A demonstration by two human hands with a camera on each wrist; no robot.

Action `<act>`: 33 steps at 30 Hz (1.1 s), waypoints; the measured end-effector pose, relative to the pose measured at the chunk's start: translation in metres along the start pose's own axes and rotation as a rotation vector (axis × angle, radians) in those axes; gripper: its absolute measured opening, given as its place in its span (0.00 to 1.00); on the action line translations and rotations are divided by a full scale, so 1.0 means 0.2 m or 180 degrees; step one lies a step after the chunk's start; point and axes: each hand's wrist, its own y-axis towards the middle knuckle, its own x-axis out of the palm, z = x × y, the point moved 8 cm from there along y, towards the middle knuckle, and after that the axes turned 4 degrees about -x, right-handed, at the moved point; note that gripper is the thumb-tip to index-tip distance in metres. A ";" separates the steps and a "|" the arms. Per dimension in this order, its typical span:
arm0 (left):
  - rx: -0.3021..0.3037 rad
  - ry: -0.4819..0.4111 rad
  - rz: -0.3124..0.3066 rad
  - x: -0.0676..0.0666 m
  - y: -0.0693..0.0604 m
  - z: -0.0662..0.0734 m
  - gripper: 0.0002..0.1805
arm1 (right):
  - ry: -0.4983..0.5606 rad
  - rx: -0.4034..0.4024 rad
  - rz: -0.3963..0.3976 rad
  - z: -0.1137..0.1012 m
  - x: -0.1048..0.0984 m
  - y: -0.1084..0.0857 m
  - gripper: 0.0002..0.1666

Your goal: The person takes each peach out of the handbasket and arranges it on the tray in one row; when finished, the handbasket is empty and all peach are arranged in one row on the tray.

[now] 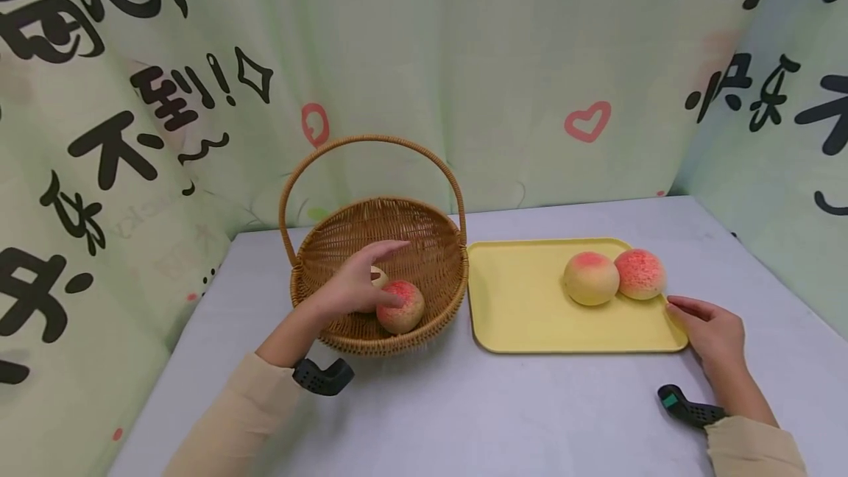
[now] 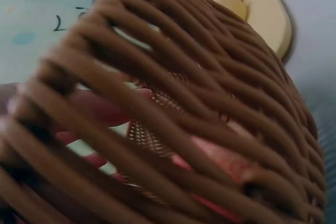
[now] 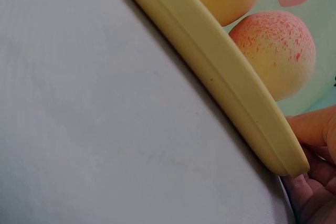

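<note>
head: bright, even | left wrist: dim, basket (image 2: 210, 77) weave before left fingers (image 2: 92, 103) blurred | right wrist: sharper, tray (image 3: 226, 72) shadow left of right fingers (image 3: 315, 127)

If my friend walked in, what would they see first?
Probably the big wicker basket with its tall looped handle, where the left hand reaches in around a red-blushed peach. Next, to the basket's right, the bright yellow tray with two peaches close together, its right edge held by the right hand. Behind, big black writing covers the curtain's left side.
</note>
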 end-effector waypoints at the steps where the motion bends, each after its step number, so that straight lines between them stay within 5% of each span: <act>1: -0.0019 0.0024 -0.0046 0.01 0.00 -0.01 0.43 | 0.0003 0.0004 0.0008 0.00 0.00 0.00 0.35; 17: -0.0382 0.0433 -0.0555 0.12 0.03 -0.11 0.40 | 0.0019 0.0035 0.0048 0.01 -0.01 0.01 0.35; 26: -0.0277 0.0638 -0.0563 0.13 0.04 -0.13 0.35 | 0.0051 0.0054 0.0035 0.02 0.00 0.00 0.35; 33: 0.0063 0.0887 -0.0706 0.17 0.02 -0.10 0.35 | 0.0009 0.0055 0.0042 0.03 0.01 0.02 0.36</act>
